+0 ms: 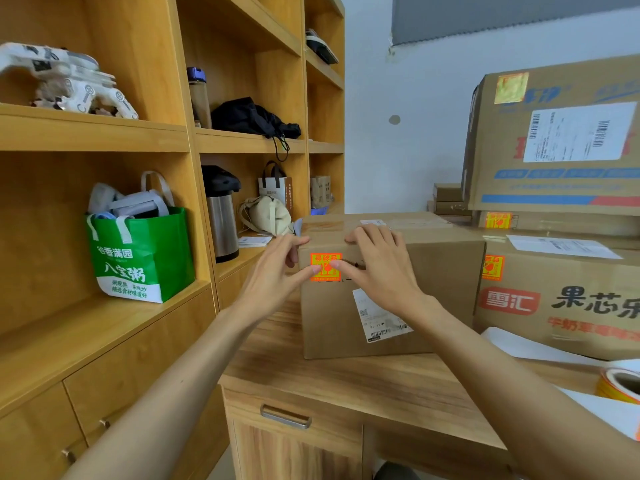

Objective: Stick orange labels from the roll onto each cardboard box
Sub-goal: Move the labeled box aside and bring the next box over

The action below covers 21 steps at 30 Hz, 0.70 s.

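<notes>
A plain cardboard box (pixel 436 271) stands on the wooden desk (pixel 346 379) in front of me. An orange label (pixel 325 263) sits on the upper left of its front face. My left hand (pixel 277 271) presses the label's lower left with a straight fingertip, thumb at the box's top corner. My right hand (pixel 377 265) presses the label's lower right with its thumb, fingers resting over the box's top edge. The label roll (pixel 620 382) lies at the desk's right edge, partly cut off.
To the right are a printed box (pixel 571 303) and stacked boxes (pixel 554 140) behind it, each with an orange label. White backing paper (pixel 530 348) lies on the desk. Wooden shelves (pixel 104 140) on the left hold a green bag (pixel 142 258), a thermos and bags.
</notes>
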Motion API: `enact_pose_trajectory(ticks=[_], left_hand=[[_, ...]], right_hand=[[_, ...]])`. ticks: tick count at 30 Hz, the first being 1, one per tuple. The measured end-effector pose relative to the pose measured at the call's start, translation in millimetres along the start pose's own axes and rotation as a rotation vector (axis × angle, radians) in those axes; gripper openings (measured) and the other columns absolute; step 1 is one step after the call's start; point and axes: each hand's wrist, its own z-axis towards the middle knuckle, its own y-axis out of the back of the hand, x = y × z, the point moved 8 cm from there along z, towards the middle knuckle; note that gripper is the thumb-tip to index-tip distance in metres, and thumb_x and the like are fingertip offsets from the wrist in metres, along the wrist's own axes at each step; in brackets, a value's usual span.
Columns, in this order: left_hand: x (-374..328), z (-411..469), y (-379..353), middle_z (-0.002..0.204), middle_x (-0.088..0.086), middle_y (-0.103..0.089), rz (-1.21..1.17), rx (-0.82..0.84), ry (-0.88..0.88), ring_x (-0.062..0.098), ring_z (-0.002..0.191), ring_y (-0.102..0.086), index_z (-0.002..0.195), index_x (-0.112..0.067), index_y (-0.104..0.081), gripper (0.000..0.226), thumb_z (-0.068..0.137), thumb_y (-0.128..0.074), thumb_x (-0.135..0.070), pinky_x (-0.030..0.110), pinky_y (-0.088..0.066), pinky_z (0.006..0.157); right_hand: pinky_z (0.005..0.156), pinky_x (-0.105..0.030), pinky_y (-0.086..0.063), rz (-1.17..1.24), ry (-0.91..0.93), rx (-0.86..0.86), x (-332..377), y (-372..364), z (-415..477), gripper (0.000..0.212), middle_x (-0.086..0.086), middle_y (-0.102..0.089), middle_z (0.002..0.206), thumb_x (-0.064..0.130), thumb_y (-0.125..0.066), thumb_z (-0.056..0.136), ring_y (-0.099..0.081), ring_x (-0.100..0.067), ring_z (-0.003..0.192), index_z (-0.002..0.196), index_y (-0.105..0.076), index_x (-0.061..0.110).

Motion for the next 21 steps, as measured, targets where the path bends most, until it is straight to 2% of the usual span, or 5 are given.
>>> enact_pose_trajectory(ticks=[3, 8, 16, 19, 21], left_hand=[[-6, -2, 5, 0.093, -0.008, -0.055, 0.020, -0.007, -0.004, 0.009, 0.087, -0.054, 0.129, -0.028, -0.058, 0.037, 0.096, -0.063, -0.044, 0.021, -0.044, 0.070], [-24, -9, 9, 0.088, -0.008, -0.055, 0.069, -0.023, -0.053, 0.010, 0.083, -0.054, 0.123, -0.023, -0.060, 0.038, 0.095, -0.063, -0.048, 0.023, -0.045, 0.067], [-35, -17, 1, 0.097, -0.024, -0.043, 0.197, 0.019, -0.061, -0.001, 0.088, -0.050, 0.124, -0.024, -0.048, 0.057, 0.082, -0.074, -0.053, 0.017, -0.038, 0.068], [-36, -18, 1, 0.097, -0.022, -0.043, 0.199, 0.009, -0.058, -0.001, 0.088, -0.049, 0.124, -0.023, -0.048, 0.056, 0.084, -0.072, -0.054, 0.017, -0.037, 0.068], [-37, -17, 4, 0.094, -0.018, -0.045, 0.196, -0.012, -0.052, 0.001, 0.085, -0.050, 0.119, -0.023, -0.051, 0.045, 0.089, -0.068, -0.052, 0.020, -0.039, 0.067]], right_hand=[[0.097, -0.037, -0.036, 0.058, -0.006, 0.023, 0, -1, 0, 0.055, 0.006, -0.059, 0.113, 0.071, -0.042, 0.086, -0.051, -0.019, 0.112, 0.106, -0.058, 0.022], [0.102, -0.036, -0.035, 0.204, 0.029, 0.063, -7, 4, -4, 0.048, 0.013, -0.057, 0.117, 0.067, -0.054, 0.087, -0.048, -0.012, 0.122, 0.110, -0.057, 0.025], [0.113, -0.037, -0.030, 0.185, 0.164, 0.256, -10, 10, -8, 0.062, 0.007, -0.046, 0.146, 0.064, -0.064, 0.084, -0.034, -0.014, 0.141, 0.132, -0.048, 0.028], [0.110, -0.038, -0.033, 0.204, 0.155, 0.240, -11, 10, -7, 0.061, 0.007, -0.049, 0.142, 0.063, -0.064, 0.084, -0.038, -0.014, 0.137, 0.131, -0.050, 0.027], [0.106, -0.034, -0.034, 0.266, 0.133, 0.218, -12, 12, -6, 0.054, 0.010, -0.053, 0.136, 0.061, -0.063, 0.085, -0.041, -0.012, 0.134, 0.126, -0.053, 0.026]])
